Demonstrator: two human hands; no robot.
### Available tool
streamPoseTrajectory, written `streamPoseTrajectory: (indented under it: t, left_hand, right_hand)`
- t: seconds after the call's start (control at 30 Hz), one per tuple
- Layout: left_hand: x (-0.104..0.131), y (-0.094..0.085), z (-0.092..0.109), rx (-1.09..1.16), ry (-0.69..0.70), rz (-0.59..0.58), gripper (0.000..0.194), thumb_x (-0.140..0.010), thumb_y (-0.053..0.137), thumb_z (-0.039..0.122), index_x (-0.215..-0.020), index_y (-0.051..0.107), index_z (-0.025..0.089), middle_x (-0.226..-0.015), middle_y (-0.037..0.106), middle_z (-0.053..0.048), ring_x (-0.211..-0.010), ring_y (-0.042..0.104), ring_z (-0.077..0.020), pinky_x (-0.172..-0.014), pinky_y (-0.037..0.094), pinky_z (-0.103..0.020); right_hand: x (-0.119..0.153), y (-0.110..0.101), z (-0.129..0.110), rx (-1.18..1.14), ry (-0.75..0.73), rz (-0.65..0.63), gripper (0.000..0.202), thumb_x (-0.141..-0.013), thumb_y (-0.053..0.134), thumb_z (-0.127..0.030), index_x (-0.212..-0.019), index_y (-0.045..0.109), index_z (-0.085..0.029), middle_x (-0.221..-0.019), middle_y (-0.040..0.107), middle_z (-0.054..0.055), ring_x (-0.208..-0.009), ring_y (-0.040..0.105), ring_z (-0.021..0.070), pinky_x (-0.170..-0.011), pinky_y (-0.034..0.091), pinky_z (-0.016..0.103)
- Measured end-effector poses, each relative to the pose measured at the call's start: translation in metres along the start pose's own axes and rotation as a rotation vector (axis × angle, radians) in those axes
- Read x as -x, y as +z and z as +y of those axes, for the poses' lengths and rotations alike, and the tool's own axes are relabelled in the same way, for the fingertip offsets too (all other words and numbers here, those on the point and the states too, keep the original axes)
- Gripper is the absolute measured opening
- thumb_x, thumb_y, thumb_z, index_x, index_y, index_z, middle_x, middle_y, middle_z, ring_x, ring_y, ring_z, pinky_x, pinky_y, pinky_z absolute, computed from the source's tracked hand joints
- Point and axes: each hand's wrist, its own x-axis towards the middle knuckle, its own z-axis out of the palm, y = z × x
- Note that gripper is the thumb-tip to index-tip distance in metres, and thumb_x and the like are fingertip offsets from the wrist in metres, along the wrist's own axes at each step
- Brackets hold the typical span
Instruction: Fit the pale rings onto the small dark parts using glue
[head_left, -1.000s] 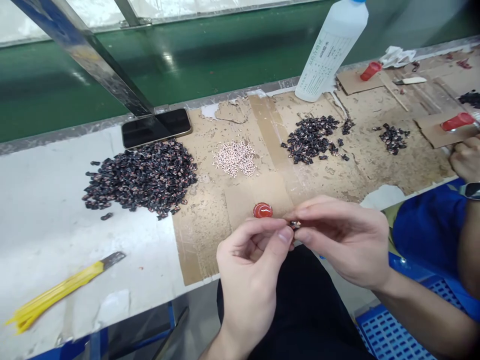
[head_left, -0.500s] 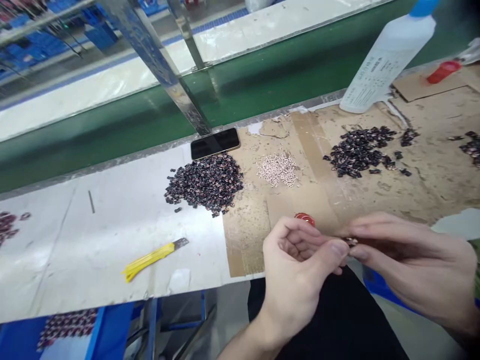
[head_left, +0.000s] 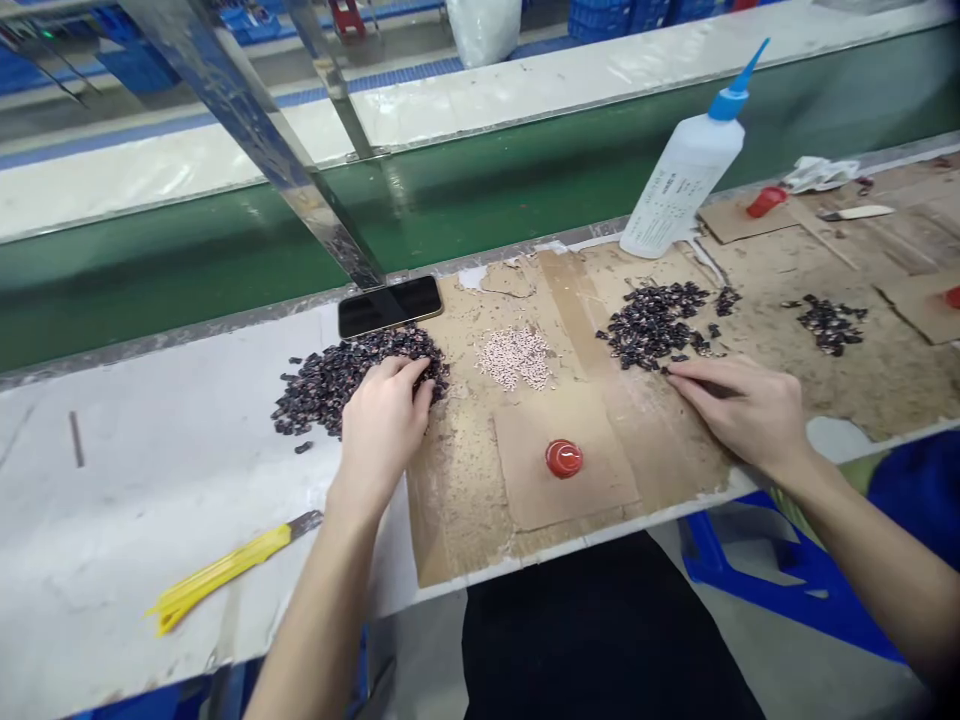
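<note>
My left hand (head_left: 386,420) rests over the right part of a heap of small dark, shiny pieces (head_left: 319,390). Its fingers are bent, with a gap between thumb and index finger; the fingertips touch the heap. At the front edge of a second heap of similar dark pieces (head_left: 645,325), my right hand (head_left: 739,400) pinches one small dark piece (head_left: 665,371) between thumb and fingers. Between the hands, a round, glossy red piece (head_left: 564,458) lies on a cardboard square (head_left: 525,495). Behind it is a patch of tiny pale pink grains (head_left: 516,358).
A phone (head_left: 390,307) lies behind the left heap, by a metal post (head_left: 300,190). A white bottle with a blue nozzle (head_left: 682,180) stands tilted at the back. The yellow cutter (head_left: 225,575) lies front left. A smaller dark heap (head_left: 831,325) and red cap (head_left: 766,201) are rightward.
My hands have parted from their meeting point near the table's front edge. The left went to the left heap, the right to the right heap. The red piece is now uncovered; the camera view has shifted.
</note>
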Motion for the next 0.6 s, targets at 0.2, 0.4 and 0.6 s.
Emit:
streamPoseTrajectory:
  t: [0.2, 0.4, 0.6]
  left_hand:
    - [0.002, -0.004, -0.006, 0.051, -0.015, -0.036, 0.014, -0.084, 0.067, 0.031, -0.081, 0.080, 0.026, -0.095, 0.080, -0.008, -0.090, 0.072, -0.0343, -0.087, 0.052, -0.045]
    - [0.001, -0.006, -0.004, 0.181, -0.156, 0.025, 0.008, -0.081, 0.073, 0.029, -0.079, 0.079, 0.024, -0.079, 0.080, -0.004, -0.071, 0.073, -0.0262, -0.076, 0.054, -0.039]
    - [0.009, -0.016, 0.000, 0.465, -0.271, 0.130, 0.015, -0.078, 0.077, 0.031, -0.088, 0.076, 0.020, -0.086, 0.079, -0.005, -0.078, 0.074, -0.0214, -0.080, 0.060, -0.035]
  right_hand:
    - [-0.028, 0.007, -0.023, 0.060, 0.048, 0.009, 0.015, -0.092, 0.069, -0.027, -0.098, 0.082, -0.022, -0.100, 0.080, 0.011, -0.091, 0.073, 0.0278, -0.086, 0.056, 0.044]
    - [-0.074, 0.050, -0.095, -0.102, -0.136, -0.302, 0.024, -0.097, 0.064, -0.029, -0.111, 0.078, -0.017, -0.116, 0.076, 0.012, -0.106, 0.068, 0.0268, -0.097, 0.053, 0.043]
    - [-0.096, 0.089, -0.120, -0.054, -0.260, -0.485, 0.027, -0.102, 0.054, -0.024, -0.114, 0.077, -0.018, -0.117, 0.074, 0.013, -0.105, 0.065, 0.0277, -0.092, 0.050, 0.042]
